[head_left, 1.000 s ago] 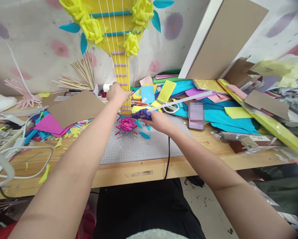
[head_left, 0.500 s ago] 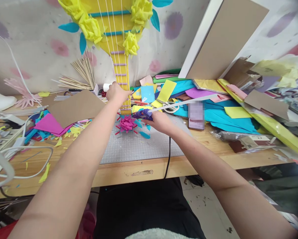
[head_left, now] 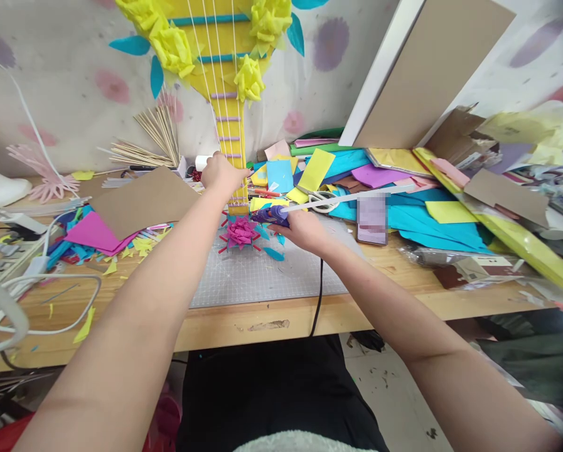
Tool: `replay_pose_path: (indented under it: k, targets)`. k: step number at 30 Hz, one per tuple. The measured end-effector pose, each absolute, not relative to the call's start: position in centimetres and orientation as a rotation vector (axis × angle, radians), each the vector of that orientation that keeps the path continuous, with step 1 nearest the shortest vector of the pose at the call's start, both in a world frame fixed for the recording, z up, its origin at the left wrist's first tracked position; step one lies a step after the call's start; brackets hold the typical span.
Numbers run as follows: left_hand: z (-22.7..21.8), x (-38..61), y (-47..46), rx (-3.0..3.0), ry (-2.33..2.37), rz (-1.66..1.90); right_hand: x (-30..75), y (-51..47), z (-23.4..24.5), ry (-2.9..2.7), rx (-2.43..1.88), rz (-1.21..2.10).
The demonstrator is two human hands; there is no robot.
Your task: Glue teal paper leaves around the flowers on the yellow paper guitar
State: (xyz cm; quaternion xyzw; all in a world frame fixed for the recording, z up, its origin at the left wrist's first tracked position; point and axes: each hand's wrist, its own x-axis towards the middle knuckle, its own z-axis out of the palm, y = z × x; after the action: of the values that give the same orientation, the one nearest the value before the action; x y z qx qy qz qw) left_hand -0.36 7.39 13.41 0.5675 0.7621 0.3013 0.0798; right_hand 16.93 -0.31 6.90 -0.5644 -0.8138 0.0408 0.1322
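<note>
A yellow paper guitar [head_left: 228, 129] stands upside down against the wall, with white strings, purple and blue bars, and yellow crepe flowers [head_left: 250, 78] on its body. My left hand [head_left: 223, 174] is closed around its neck. At the bottom end of the neck sits a magenta paper flower [head_left: 240, 231] with red sticks around it. In my right hand [head_left: 304, 229] is a purple hot glue gun [head_left: 272, 215], its nozzle pointing left close to the neck's end. A long white glue stick [head_left: 347, 198] juts out of its back. Blue paper leaves [head_left: 273, 254] lie by the flower.
A grey cutting mat [head_left: 262, 282] lies under the work. White-handled scissors [head_left: 323, 202], a phone [head_left: 372, 218] and blue crepe paper [head_left: 432, 226] are to the right. Brown cardboard [head_left: 142, 202] and bamboo sticks [head_left: 161, 141] are on the left. The gun's black cord [head_left: 319, 301] hangs over the table edge.
Both hands keep their holds on the guitar neck and the glue gun. The view has shifted very slightly; nothing else visibly differs.
</note>
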Motion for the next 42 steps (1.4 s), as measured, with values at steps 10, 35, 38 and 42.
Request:
replay_pose_path:
  k: [10,35,38,42]
  targets:
    - [13.22,-0.48,7.57,1.703,2.273,0.895,16.56,-0.36,6.89,-2.378,-1.62,0.107]
    - [13.42,-0.58,7.04,1.691,2.317,0.884,16.49,-0.18,6.88,-2.374,-1.622,0.176]
    - [13.35,-0.67,7.12,1.694,2.309,0.893,16.6,-0.11,6.9,-2.365,-1.638,0.182]
    - [13.22,-0.79,7.25,1.682,2.312,0.904,16.77,-0.19,7.2,-2.362,-1.643,0.186]
